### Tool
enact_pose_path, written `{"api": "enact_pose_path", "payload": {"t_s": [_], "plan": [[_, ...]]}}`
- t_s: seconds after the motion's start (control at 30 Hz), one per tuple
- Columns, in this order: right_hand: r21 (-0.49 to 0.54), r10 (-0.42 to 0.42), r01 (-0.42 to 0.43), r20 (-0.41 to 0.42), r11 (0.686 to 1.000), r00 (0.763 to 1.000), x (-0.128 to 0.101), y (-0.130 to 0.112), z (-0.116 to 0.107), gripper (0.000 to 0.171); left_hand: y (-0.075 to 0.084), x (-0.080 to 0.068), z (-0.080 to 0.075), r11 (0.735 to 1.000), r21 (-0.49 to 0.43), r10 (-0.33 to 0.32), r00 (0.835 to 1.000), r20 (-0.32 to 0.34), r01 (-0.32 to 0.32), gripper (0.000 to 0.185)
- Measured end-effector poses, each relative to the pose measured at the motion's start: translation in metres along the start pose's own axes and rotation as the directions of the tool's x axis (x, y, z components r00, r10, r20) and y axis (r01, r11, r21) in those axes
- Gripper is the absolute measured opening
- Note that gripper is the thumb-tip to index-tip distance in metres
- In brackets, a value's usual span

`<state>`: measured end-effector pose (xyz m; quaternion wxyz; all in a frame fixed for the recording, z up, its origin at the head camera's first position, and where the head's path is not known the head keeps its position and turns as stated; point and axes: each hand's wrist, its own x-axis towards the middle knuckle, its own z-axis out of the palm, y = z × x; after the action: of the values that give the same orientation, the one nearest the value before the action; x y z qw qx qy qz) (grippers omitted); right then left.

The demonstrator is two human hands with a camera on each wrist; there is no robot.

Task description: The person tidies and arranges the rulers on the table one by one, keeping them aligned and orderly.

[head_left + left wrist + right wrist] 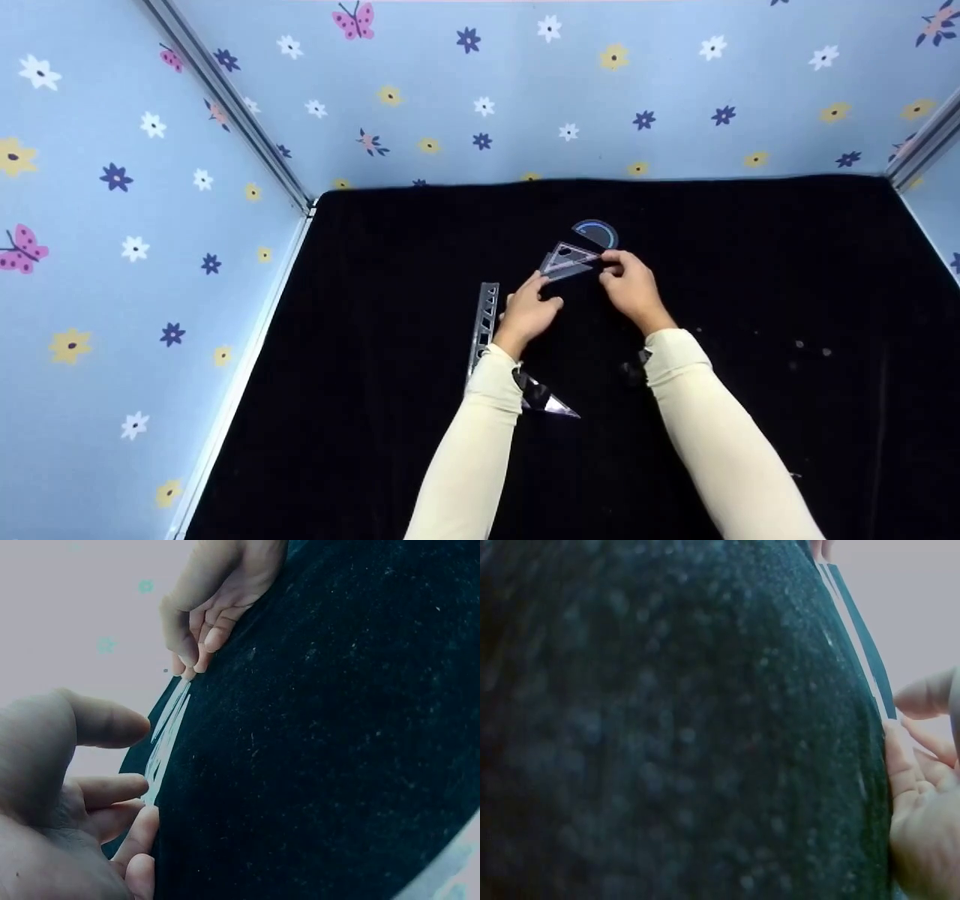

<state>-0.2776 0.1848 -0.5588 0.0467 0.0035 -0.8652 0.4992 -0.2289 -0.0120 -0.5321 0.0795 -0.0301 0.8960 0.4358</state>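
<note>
In the head view a clear set square (568, 258), its outline doubled, lies between the two hands over the black cloth. My right hand (634, 289) pinches its right corner between thumb and fingers; the left wrist view shows that hand (214, 604) at the set square's far end (166, 754). At the opposite corner, the fingertips of my left hand (529, 311) touch the edge, with the thumb held apart. Just behind the set square lies a clear protractor (598, 232) with a blue arc. The right wrist view shows the set square edge-on, as a thin pale strip.
A clear ruler (486, 319) with cut-out shapes lies left of my left hand, partly under the forearm. Another clear triangle (553, 401) pokes out beside the left sleeve. Flowered blue walls (525, 82) bound the black cloth (390, 300) at the back and sides.
</note>
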Motion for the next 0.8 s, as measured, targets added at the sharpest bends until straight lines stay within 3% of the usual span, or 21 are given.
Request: {"api": "enact_pose_path", "payload": {"t_s": [0.53, 0.8], "plan": [[0.046, -0.039, 0.039, 0.011, 0.998, 0.999, 0.0009, 0.0021, -0.0005, 0.026, -0.0023, -0.0028, -0.0009, 1.0, 0.0, 0.007, 1.0, 0.019, -0.007, 0.047], [0.147, -0.013, 0.013, 0.001, 0.989, 1.0, -0.0009, 0.0022, -0.0029, 0.023, -0.0052, -0.003, -0.001, 0.999, -0.043, 0.005, 1.0, 0.021, -0.004, 0.049]]}}
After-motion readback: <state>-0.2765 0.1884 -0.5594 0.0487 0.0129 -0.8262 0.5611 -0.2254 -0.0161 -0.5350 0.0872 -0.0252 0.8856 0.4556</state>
